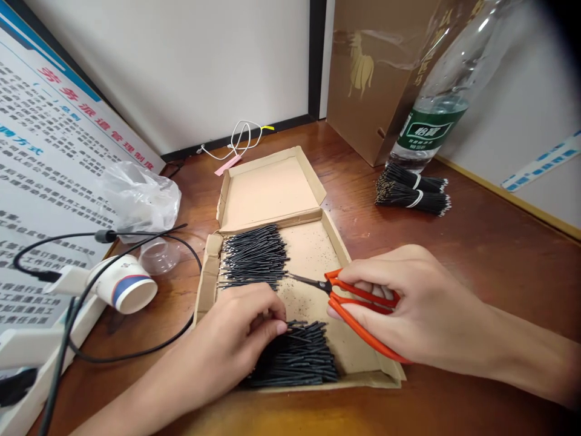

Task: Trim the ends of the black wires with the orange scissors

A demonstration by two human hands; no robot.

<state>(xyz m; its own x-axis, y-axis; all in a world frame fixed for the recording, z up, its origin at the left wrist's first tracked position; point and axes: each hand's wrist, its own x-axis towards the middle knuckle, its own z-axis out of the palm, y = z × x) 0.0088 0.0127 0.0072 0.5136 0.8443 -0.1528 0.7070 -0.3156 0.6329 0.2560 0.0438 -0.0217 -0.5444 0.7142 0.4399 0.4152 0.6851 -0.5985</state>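
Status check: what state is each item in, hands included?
Left hand: fingers curled at near wires
Right hand: holding scissors
Scissors: held, unclear whether open
Box: open, lid back
Near wires: loose
Far wires: loose
Bundles: banded
Bottle: standing
Cup: on its side
Bag: crumpled
Black cable: looped
Carton: standing

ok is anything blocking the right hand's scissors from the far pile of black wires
Nothing visible: the scissors in the right hand have their tips at the right edge of the far pile of black wires. The left hand is nearer the camera, off that line.
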